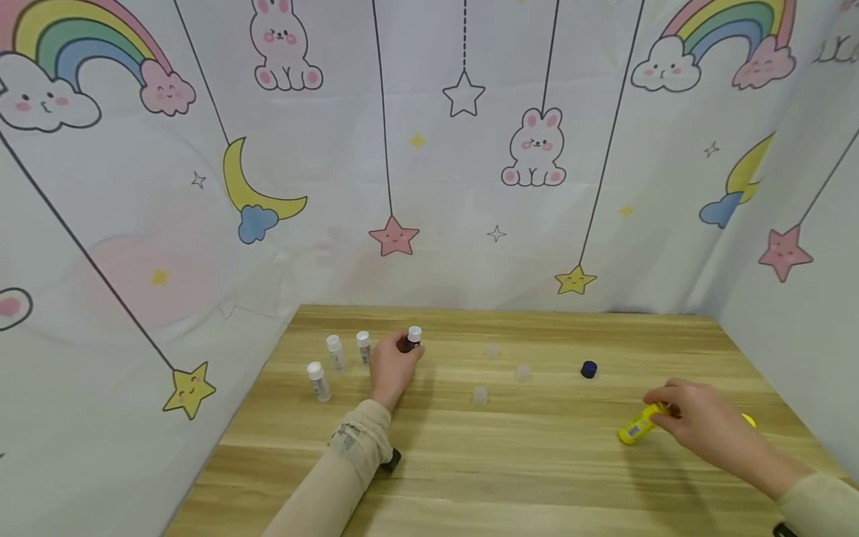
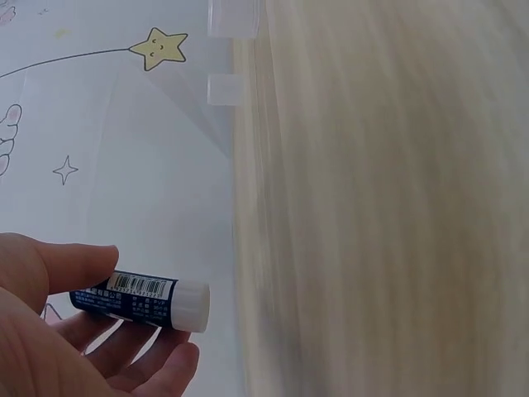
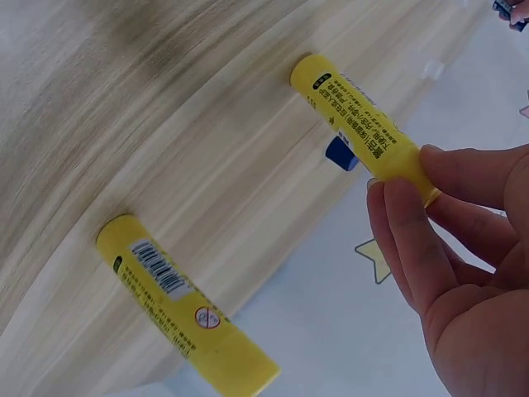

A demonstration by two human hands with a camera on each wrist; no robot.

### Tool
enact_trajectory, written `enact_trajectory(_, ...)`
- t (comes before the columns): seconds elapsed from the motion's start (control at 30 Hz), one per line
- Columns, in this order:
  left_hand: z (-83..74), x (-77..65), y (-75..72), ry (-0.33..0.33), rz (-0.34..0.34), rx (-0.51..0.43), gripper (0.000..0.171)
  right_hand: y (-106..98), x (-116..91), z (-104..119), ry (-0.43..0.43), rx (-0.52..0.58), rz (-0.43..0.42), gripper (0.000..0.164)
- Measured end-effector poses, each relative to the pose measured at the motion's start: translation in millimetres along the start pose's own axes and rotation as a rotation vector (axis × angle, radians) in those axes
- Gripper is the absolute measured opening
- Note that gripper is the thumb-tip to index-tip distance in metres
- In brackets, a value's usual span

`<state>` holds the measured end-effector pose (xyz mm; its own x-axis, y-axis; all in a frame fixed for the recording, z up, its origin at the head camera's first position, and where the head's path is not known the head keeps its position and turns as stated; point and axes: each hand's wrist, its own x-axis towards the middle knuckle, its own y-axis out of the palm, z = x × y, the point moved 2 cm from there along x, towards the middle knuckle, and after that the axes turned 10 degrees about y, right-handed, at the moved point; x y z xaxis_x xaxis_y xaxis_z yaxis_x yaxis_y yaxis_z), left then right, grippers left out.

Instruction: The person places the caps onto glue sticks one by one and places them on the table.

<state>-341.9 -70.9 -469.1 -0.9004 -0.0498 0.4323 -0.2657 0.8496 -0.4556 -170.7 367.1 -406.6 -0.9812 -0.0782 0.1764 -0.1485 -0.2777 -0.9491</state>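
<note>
My left hand (image 1: 391, 367) holds a navy glue stick (image 2: 136, 298) with a white end between thumb and fingers, its barcode label showing. Left of that hand, white glue sticks (image 1: 318, 382) stand upright on the wooden table (image 1: 510, 477). With thumb and fingertips, my right hand (image 1: 705, 421) pinches one end of a yellow glue stick (image 3: 355, 116), which leans with its other end close to the tabletop. A second yellow glue stick (image 3: 182, 298) stands beside it; in the head view the right hand hides most of that one.
Between the hands lie several translucent caps (image 1: 480, 396) and a dark blue cap (image 1: 588, 369). A printed curtain (image 1: 463, 276) with stars and rabbits hangs behind the table's back edge and along its sides. Under the left forearm a small black object (image 1: 391, 461) shows.
</note>
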Motion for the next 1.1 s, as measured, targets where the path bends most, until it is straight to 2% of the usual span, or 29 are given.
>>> enact_trajectory(0.3,-8.2,-2.2,-0.7,0.029,0.002,0.01,0.029,-5.7,-4.8,-13.2,-0.013,-0.035,-0.011,0.021)
enact_trajectory(0.57,-22.4,-8.7,-3.2,0.069,0.031,0.006,0.028,-11.7,-7.1,-20.9,-0.011,-0.071,0.029,0.019)
enact_trajectory(1.1,-38.6,-15.5,-11.9,0.148,0.027,0.022,0.03,-14.9,-13.9,-32.4,-0.04,-0.143,-0.012,0.02)
